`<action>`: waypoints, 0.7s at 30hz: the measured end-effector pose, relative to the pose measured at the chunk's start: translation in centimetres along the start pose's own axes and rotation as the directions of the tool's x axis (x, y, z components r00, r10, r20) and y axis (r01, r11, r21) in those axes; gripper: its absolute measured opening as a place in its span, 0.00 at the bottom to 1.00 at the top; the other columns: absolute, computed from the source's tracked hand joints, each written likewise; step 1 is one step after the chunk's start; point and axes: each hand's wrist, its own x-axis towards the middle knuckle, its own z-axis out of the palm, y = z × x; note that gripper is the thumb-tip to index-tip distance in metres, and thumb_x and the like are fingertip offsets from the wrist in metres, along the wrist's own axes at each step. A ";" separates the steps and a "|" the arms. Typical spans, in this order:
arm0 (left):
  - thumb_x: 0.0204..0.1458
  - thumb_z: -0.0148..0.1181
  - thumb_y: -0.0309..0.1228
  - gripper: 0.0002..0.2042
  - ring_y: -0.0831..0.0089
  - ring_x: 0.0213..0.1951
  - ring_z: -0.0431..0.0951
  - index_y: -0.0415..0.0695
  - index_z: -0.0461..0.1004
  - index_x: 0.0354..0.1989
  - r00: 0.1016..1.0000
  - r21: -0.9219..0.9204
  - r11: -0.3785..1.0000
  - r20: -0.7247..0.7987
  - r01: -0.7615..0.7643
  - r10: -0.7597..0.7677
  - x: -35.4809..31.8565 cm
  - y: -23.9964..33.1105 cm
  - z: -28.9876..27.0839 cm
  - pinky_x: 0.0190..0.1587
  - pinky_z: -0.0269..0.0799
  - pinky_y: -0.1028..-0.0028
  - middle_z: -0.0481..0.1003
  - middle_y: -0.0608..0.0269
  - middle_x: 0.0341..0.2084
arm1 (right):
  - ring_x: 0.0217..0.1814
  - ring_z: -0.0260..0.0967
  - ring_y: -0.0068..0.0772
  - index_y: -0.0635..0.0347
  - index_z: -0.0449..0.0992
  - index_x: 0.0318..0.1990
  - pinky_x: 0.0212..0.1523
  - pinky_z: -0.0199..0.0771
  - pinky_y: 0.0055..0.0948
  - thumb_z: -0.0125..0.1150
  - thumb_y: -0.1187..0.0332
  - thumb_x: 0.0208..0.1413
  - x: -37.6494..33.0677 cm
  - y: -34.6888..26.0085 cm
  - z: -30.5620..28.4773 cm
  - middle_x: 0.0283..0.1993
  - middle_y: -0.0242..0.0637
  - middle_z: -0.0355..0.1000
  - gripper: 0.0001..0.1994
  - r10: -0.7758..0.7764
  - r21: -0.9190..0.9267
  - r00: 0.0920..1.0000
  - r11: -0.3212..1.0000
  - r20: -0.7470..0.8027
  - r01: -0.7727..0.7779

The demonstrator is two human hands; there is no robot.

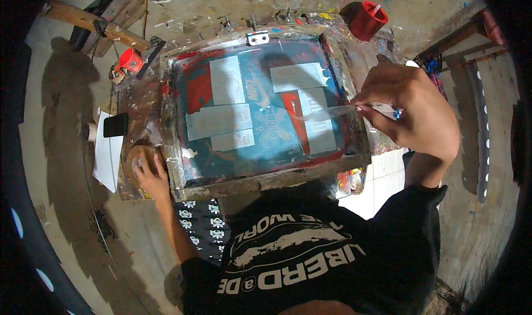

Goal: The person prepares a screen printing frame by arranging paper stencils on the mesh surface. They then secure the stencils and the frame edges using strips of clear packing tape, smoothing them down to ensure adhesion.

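In front of me lies a screen-printing frame (216, 188) with a teal mesh (221, 158). Pale strips of tape (226, 82) cover parts of the mesh, between red ink smears. Over its right side, my right hand (413, 107) pinches a thin, pale translucent strip-like tool (338, 112) with a blue bit at its back end. The tool's exact kind is hard to tell. Left of the frame, my left hand (151, 176) grips a round brown roll, seemingly of tape (142, 153), on the table; the palm side is hidden.
A black phone (115, 125) and a white sheet (106, 162) lie at the table's left edge. Red tubs stand at the far left (131, 60) and far right (368, 21). A small metal hinge or clamp (257, 37) sits at the frame's far edge. Wooden beams (91, 24) rise back left.
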 end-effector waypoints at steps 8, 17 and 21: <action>0.43 0.76 0.38 0.31 0.58 0.60 0.70 0.44 0.75 0.57 0.830 -0.906 0.395 0.104 -0.148 0.549 9.5 23.0 -2.8 0.62 0.64 0.61 0.72 0.53 0.59 | 0.35 0.77 0.39 0.66 0.82 0.34 0.38 0.74 0.31 0.68 0.79 0.45 -1.2 2.7 2.9 0.32 0.43 0.78 0.07 0.144 0.242 0.985 0.963 -0.095 -0.118; 0.53 0.70 0.31 0.11 0.75 0.33 0.81 0.34 0.83 0.38 0.359 -0.813 0.141 0.396 0.565 0.845 14.2 27.4 7.9 0.40 0.77 0.74 0.84 0.58 0.31 | 0.37 0.77 0.22 0.66 0.83 0.38 0.40 0.77 0.23 0.65 0.82 0.51 -12.0 6.6 17.0 0.35 0.36 0.82 0.07 0.813 0.833 0.582 0.305 0.025 -0.461; 0.55 0.68 0.31 0.11 0.76 0.32 0.81 0.35 0.83 0.39 0.275 -0.726 0.155 0.436 0.670 0.857 15.4 29.8 11.7 0.37 0.77 0.76 0.84 0.58 0.33 | 0.34 0.77 0.22 0.67 0.83 0.38 0.35 0.77 0.22 0.65 0.79 0.54 -11.4 4.1 21.3 0.35 0.36 0.81 0.05 0.859 0.858 0.474 0.089 0.191 -0.506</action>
